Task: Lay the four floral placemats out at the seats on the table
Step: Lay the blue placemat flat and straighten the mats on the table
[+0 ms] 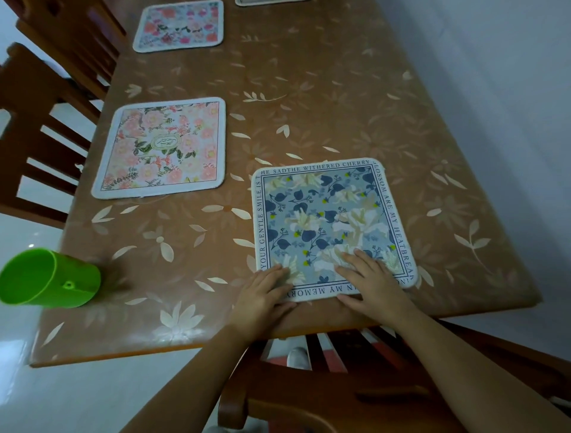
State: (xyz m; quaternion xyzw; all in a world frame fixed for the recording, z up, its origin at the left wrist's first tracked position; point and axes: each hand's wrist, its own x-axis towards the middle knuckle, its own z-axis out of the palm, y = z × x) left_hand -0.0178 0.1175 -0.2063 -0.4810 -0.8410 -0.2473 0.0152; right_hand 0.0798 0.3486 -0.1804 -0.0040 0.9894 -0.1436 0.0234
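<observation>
Two hands, ours, lie flat at the near end of the desk (309, 92), above the wooden chair (340, 386) tucked under its edge. Our left hand (265, 296) rests its straight fingers on the near left corner of the blue placemat (327, 222), with the thumb on the desk just below the mat's edge. Our right hand (370, 281) presses down on the near right part of the same mat, fingers spread and released, gripping nothing. The blue placemat lies flat at this near seat, close to the desk's end. It is printed with white flowers and dark blue leaves, with a line of lettering running round its border.

Off to the left, at the near left edge of the desk, we see a green cup (46, 278), blurred, with its mouth turned leftward; we cannot tell how it sits.

Farther along the left side, a pink placemat (160, 148) lies flat before a side chair (40, 139), well apart from the blue one. Beyond it, a second pink placemat (180, 26) lies at the next seat on that side, by another chair (77, 31). At the top edge, only the pale border of a fourth placemat (268, 2) shows.
</observation>
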